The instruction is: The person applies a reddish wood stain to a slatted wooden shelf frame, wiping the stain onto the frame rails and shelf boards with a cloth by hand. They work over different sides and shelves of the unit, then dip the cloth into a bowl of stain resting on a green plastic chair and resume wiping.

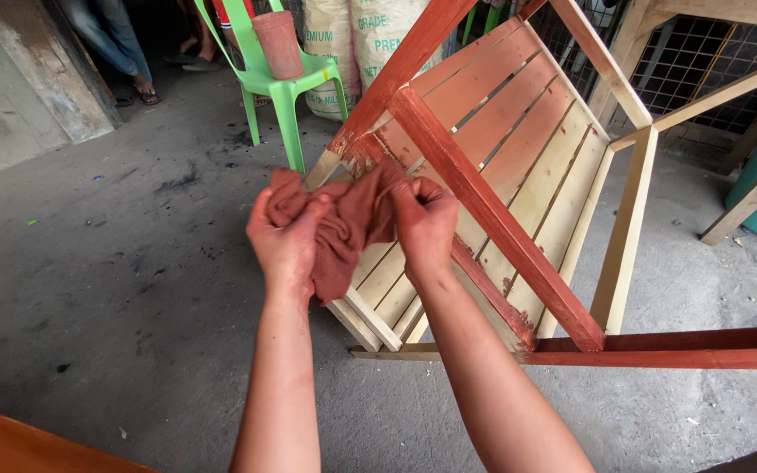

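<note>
Head view, stained rag (343, 229) bunched between both hands' fingers (406, 194)

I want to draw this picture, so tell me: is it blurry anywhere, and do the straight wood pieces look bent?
Head view: soft, even daylight, no glare, only faint shadows; both hands, left hand and right hand, and the reddish-brown rag look sharp; the wooden slatted frame stays crisp; the wide lens bows things near the edges, and the forearms look stretched; the green plastic chair is slightly softer.
</note>
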The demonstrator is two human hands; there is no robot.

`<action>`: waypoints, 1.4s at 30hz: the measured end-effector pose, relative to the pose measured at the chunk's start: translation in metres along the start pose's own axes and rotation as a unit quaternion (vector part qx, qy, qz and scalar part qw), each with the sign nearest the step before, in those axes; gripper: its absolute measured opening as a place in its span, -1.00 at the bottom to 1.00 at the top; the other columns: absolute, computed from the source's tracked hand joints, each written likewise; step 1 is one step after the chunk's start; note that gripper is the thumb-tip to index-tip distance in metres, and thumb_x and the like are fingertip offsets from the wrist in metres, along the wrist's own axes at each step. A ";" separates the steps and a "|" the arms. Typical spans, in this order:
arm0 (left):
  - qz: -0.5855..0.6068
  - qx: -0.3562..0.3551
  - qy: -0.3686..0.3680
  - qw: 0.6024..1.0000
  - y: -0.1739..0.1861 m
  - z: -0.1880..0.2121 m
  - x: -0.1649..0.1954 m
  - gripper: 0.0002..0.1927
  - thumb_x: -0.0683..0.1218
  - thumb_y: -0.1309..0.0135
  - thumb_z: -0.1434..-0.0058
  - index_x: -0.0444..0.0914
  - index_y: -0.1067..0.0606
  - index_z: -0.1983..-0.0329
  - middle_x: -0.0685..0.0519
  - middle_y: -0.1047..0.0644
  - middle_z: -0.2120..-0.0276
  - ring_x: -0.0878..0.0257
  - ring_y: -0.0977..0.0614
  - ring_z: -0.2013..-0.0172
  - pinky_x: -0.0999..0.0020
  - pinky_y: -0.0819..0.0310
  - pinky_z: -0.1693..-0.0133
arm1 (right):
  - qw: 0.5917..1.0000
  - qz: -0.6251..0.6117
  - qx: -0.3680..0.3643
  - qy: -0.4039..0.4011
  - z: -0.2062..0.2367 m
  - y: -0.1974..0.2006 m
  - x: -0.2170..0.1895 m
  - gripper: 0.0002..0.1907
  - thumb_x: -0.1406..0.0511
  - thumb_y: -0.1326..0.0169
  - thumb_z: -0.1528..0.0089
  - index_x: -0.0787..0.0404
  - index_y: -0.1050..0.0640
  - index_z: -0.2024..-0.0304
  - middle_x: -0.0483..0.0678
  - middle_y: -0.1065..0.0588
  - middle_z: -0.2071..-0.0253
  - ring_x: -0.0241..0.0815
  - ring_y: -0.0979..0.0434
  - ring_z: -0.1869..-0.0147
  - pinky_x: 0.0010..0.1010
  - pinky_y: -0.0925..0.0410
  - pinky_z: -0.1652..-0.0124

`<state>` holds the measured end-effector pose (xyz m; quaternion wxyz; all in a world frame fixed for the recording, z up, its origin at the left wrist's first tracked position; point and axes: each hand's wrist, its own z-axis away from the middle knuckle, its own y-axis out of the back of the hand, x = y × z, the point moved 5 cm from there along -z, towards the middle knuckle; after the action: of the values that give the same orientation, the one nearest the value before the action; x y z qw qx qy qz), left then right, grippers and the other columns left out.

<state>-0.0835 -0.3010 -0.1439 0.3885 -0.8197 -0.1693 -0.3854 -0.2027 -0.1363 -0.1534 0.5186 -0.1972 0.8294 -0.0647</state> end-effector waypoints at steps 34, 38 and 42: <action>-0.276 -0.133 0.155 0.939 -0.030 0.189 -0.173 -0.56 -0.28 -0.27 -0.07 -0.33 -0.50 -0.04 0.04 -0.65 0.18 0.36 -0.67 0.12 0.46 -0.51 0.04 | 0.705 0.628 0.008 0.330 0.131 0.117 -0.021 -0.54 0.39 -0.17 -0.25 0.31 -0.48 -0.22 0.09 -0.48 -0.20 0.10 -0.50 -0.08 -0.15 -0.39 -0.03; -0.110 -0.142 0.205 0.962 -0.034 0.227 -0.179 -0.57 -0.30 -0.19 -0.10 -0.39 -0.50 -0.08 -0.06 -0.66 0.05 0.19 -0.68 0.04 0.34 -0.52 -0.03 | 0.774 0.597 -0.002 0.210 0.151 0.154 -0.016 -0.42 0.34 -0.19 -0.24 0.37 -0.41 -0.30 0.18 -0.47 -0.11 0.19 -0.48 -0.09 -0.12 -0.40 -0.06; 0.017 -0.099 0.189 0.977 -0.021 0.226 -0.156 -0.32 -0.14 -0.23 -0.16 -0.34 -0.29 -0.34 -0.11 -0.43 -0.27 0.12 -0.49 -0.23 0.22 -0.38 -0.21 | 0.845 0.518 -0.048 0.123 0.157 0.177 -0.019 -0.25 0.16 -0.26 -0.18 0.36 -0.35 -0.33 0.20 -0.45 -0.19 0.20 -0.45 -0.25 -0.13 -0.35 -0.18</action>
<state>-0.0833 -0.1105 -0.3436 0.3367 -0.7693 -0.0397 -0.5416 -0.1023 0.0483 -0.2644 0.3600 0.2460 0.8701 0.2296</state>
